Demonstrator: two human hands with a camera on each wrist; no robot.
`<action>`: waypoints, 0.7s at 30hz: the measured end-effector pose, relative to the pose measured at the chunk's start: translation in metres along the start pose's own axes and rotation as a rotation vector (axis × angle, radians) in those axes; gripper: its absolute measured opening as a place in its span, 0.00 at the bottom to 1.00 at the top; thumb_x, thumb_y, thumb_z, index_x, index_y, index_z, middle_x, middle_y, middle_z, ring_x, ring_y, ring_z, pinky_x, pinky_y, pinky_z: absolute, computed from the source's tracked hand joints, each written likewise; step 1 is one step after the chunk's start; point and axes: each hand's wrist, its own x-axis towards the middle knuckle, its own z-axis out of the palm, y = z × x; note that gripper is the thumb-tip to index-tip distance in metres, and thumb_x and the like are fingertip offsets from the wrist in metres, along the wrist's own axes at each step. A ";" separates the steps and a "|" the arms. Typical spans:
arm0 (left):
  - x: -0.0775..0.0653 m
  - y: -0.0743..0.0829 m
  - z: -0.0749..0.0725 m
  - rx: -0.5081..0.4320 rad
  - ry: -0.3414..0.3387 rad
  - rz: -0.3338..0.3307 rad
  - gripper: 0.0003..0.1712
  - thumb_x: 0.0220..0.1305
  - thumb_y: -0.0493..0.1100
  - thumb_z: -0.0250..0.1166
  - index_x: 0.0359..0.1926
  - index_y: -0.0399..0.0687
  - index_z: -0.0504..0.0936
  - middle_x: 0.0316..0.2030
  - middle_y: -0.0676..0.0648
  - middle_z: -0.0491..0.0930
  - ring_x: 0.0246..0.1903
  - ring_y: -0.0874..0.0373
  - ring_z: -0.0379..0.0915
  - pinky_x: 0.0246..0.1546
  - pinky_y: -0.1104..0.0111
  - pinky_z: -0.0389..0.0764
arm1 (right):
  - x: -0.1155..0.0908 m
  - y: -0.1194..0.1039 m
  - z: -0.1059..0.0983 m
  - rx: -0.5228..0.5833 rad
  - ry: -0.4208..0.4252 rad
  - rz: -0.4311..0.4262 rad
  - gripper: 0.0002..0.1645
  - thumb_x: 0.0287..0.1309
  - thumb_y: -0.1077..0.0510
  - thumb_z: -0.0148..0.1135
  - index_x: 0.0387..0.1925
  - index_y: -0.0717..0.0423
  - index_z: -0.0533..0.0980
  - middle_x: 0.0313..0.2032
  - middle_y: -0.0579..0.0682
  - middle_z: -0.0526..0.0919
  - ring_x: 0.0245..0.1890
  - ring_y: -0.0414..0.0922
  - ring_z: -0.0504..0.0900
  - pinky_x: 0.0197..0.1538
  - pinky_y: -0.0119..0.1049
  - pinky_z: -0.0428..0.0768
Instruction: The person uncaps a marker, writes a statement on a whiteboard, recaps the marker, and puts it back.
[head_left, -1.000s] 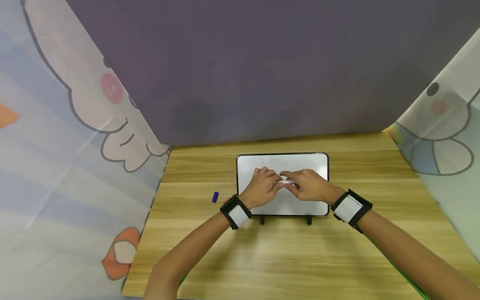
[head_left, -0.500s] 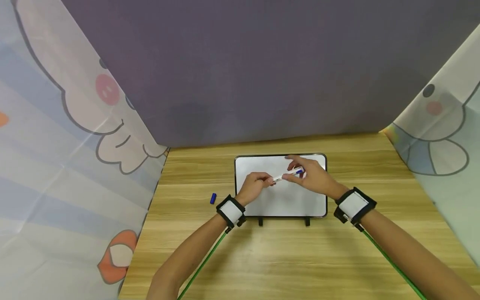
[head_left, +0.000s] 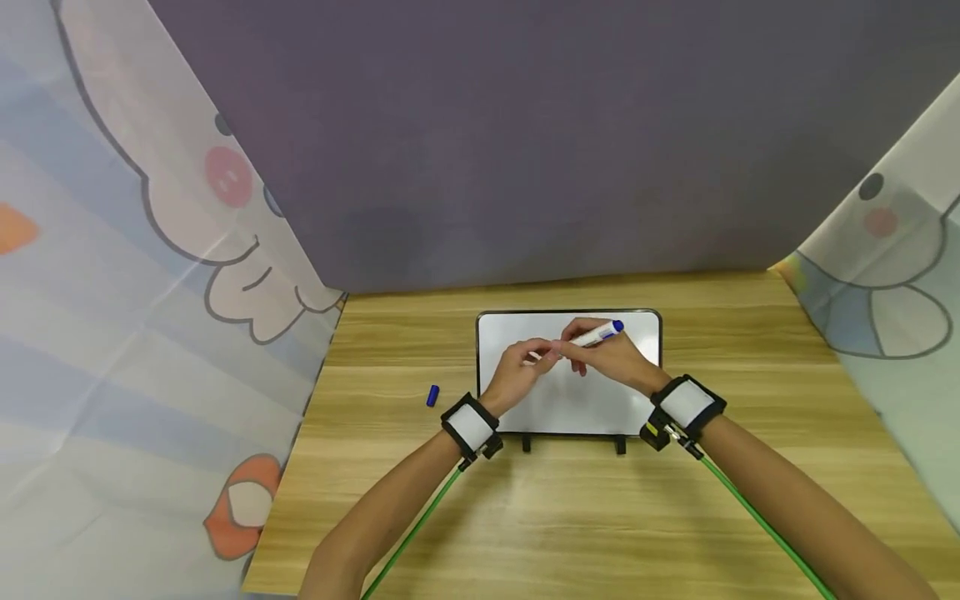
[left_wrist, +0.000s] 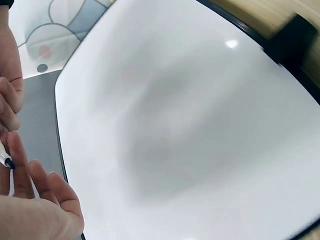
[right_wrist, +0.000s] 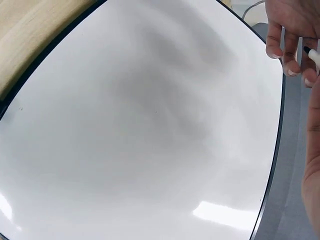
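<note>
A white whiteboard marker (head_left: 596, 335) with a blue end slants up to the right above the whiteboard (head_left: 573, 408). My right hand (head_left: 611, 360) grips its barrel. The left hand (head_left: 513, 377) meets the right at the marker's front part, thumb and fingers curled about it; the exact contact is partly hidden. In the left wrist view, the bare dark marker tip (left_wrist: 9, 163) shows between the left hand's fingers (left_wrist: 64, 192). The right wrist view shows that tip by the left fingers too. A blue cap (head_left: 432, 396) lies on the table left of the board.
The black-framed board rests on black feet (head_left: 620, 445) on a wood-grain table (head_left: 570, 525). A grey panel (head_left: 540, 167) rises behind it, with cartoon-printed cloth (head_left: 172, 333) at the sides. Green cables (head_left: 757, 512) run along both forearms.
The marker has turned, its blue end swinging up to the right. My right hand has shifted left along it, and the two hands have drawn together again. The cap stays put.
</note>
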 end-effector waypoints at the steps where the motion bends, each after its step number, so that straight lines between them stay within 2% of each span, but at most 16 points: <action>1: -0.002 -0.001 -0.003 0.015 0.013 0.001 0.16 0.66 0.47 0.56 0.49 0.46 0.80 0.46 0.45 0.81 0.48 0.56 0.72 0.50 0.65 0.71 | 0.000 -0.003 0.002 0.010 0.003 -0.003 0.10 0.59 0.54 0.61 0.34 0.58 0.76 0.23 0.59 0.80 0.20 0.47 0.79 0.26 0.38 0.78; 4: -0.009 -0.010 -0.013 0.038 0.099 0.000 0.16 0.66 0.47 0.57 0.50 0.46 0.79 0.47 0.46 0.80 0.47 0.55 0.72 0.49 0.62 0.71 | 0.002 -0.007 0.009 0.031 0.042 -0.012 0.09 0.58 0.55 0.61 0.34 0.58 0.76 0.23 0.51 0.80 0.24 0.52 0.81 0.29 0.41 0.80; 7: -0.014 -0.022 -0.025 0.047 0.262 -0.016 0.13 0.66 0.43 0.57 0.48 0.42 0.77 0.43 0.44 0.77 0.42 0.54 0.70 0.43 0.66 0.70 | 0.004 -0.005 0.017 0.062 0.095 -0.057 0.10 0.57 0.55 0.62 0.35 0.58 0.77 0.25 0.46 0.81 0.29 0.58 0.82 0.33 0.43 0.81; 10: -0.016 -0.034 -0.033 0.059 0.425 -0.058 0.12 0.65 0.38 0.55 0.47 0.39 0.75 0.42 0.41 0.74 0.38 0.54 0.68 0.38 0.70 0.68 | 0.007 0.001 0.026 0.141 0.122 -0.139 0.09 0.57 0.59 0.62 0.37 0.62 0.78 0.29 0.51 0.83 0.32 0.62 0.81 0.36 0.43 0.82; 12: -0.017 -0.040 -0.035 0.050 0.484 -0.095 0.12 0.66 0.35 0.53 0.49 0.37 0.73 0.44 0.40 0.71 0.39 0.53 0.66 0.37 0.71 0.67 | 0.009 0.005 0.033 0.196 0.129 -0.196 0.09 0.57 0.62 0.62 0.37 0.65 0.78 0.32 0.59 0.83 0.32 0.62 0.81 0.36 0.41 0.83; 16: -0.018 -0.050 -0.033 0.049 0.513 -0.154 0.14 0.66 0.32 0.48 0.51 0.36 0.72 0.49 0.38 0.69 0.43 0.51 0.65 0.39 0.68 0.68 | 0.013 0.013 0.048 0.223 0.145 -0.270 0.10 0.55 0.65 0.62 0.38 0.69 0.77 0.36 0.70 0.81 0.31 0.57 0.83 0.36 0.40 0.83; 21: -0.017 -0.056 -0.021 0.031 0.498 -0.176 0.16 0.68 0.33 0.46 0.54 0.35 0.69 0.51 0.37 0.70 0.48 0.48 0.68 0.46 0.60 0.72 | 0.014 0.024 0.059 0.197 0.211 -0.297 0.08 0.54 0.65 0.63 0.37 0.66 0.78 0.34 0.68 0.82 0.29 0.55 0.83 0.33 0.36 0.83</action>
